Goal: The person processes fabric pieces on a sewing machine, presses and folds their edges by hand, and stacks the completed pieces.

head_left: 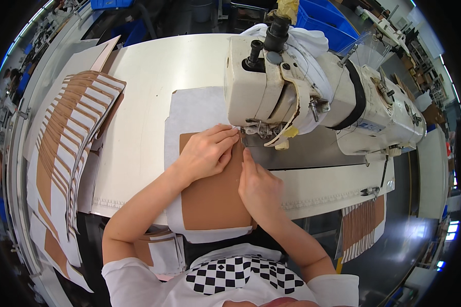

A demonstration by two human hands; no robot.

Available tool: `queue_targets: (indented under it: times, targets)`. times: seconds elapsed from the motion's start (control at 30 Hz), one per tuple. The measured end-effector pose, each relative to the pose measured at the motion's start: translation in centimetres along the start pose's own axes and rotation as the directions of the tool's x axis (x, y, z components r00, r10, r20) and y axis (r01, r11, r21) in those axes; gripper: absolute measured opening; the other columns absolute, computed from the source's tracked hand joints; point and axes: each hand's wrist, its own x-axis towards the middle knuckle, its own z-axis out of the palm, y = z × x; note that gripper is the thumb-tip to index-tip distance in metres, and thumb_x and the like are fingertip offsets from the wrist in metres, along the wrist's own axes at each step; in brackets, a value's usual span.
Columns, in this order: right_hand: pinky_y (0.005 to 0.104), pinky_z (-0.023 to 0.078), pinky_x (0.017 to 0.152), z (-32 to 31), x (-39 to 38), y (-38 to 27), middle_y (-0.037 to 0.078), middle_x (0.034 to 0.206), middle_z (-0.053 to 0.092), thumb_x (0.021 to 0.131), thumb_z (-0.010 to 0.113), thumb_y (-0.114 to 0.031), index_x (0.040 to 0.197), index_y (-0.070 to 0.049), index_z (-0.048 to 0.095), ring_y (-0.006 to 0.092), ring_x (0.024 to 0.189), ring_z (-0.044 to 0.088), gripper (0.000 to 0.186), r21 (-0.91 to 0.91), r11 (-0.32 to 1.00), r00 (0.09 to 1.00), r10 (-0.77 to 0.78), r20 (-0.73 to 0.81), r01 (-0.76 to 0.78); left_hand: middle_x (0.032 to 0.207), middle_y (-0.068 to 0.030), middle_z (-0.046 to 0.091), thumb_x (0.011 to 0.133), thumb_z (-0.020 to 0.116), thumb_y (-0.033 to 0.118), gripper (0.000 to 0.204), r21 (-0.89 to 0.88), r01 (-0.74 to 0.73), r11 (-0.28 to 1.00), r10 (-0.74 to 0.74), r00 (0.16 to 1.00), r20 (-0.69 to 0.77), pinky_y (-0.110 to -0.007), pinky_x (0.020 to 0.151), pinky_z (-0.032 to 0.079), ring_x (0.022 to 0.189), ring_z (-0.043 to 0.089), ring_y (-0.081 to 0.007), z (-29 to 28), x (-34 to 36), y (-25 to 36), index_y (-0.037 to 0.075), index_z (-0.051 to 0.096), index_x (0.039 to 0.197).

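Observation:
A flat brown panel lies on a larger white backing sheet on the sewing table. The panel's upper right corner reaches the presser foot of a cream sewing machine. My left hand rests on the panel's upper part, its fingers bent and close together, fingertips at the edge beside the foot. Along the panel's right edge, my right hand grips just below the foot, index finger pointing up toward it. Its thumb and other fingers are mostly hidden. The needle tip is too small to make out.
A fanned stack of brown and white pieces lies on the table's left side. More striped brown pieces hang below the table's right edge. White cloth drapes over the machine. A blue bin stands behind it.

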Motion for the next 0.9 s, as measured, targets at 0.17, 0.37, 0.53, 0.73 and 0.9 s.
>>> queue_targets:
  times: [0.17,0.37,0.53,0.73,0.9]
  targets:
    - [0.0290,0.052,0.050,0.4,0.1,0.2,0.004,0.070,0.062,0.074,0.066,-0.010,0.124,0.002,0.056,0.0175,0.061,0.065,0.053,-0.025,0.999,0.999,-0.029,-0.045,0.028,0.102,-0.0103,0.069,0.073,0.067,0.001,0.020,0.064,-0.058,0.996,0.060,0.998,-0.033,-0.035,0.082,0.056,0.097,0.066,-0.0276,0.1,-0.1,-0.1,0.001,0.068,0.093]
    - [0.0328,0.052,0.049,0.2,0.5,-0.2,0.009,0.071,0.068,0.089,0.060,-0.012,0.117,-0.001,0.063,0.0225,0.057,0.066,0.030,0.023,1.000,0.998,0.010,-0.066,-0.009,0.099,-0.0083,0.069,0.074,0.070,0.004,0.015,0.017,0.005,1.000,-0.005,1.000,-0.011,-0.035,0.084,0.056,0.097,0.066,-0.0252,-0.1,0.2,0.1,0.003,0.068,0.089]
    - [0.0327,0.051,0.047,-0.7,-0.5,-0.4,0.008,0.069,0.067,0.088,0.062,-0.012,0.120,-0.001,0.062,0.0216,0.053,0.065,0.034,0.050,0.997,0.998,0.059,0.023,-0.060,0.094,-0.0079,0.069,0.074,0.074,0.009,0.016,-0.007,-0.079,0.997,0.079,0.996,-0.032,-0.035,0.080,0.056,0.095,0.066,-0.0248,-0.3,0.2,0.2,0.004,0.068,0.088]
    - [0.0315,0.050,0.046,-0.1,0.0,-0.2,0.007,0.068,0.066,0.088,0.062,-0.012,0.120,0.000,0.062,0.0208,0.052,0.064,0.035,0.018,1.000,0.999,0.025,-0.027,-0.024,0.093,-0.0078,0.069,0.075,0.074,0.010,0.013,0.040,-0.031,0.999,0.033,0.998,-0.054,-0.034,0.079,0.056,0.095,0.066,-0.0252,-0.3,0.4,0.4,0.005,0.069,0.085]
    - [0.0311,0.050,0.046,0.0,0.2,-0.2,0.007,0.067,0.065,0.088,0.062,-0.011,0.120,0.001,0.062,0.0201,0.051,0.063,0.034,0.019,1.000,0.999,0.026,-0.043,-0.025,0.096,-0.0086,0.069,0.076,0.073,0.011,0.014,0.040,-0.062,0.997,0.063,0.998,-0.017,-0.034,0.080,0.056,0.096,0.066,-0.0260,-0.2,-0.2,0.0,0.005,0.069,0.088]
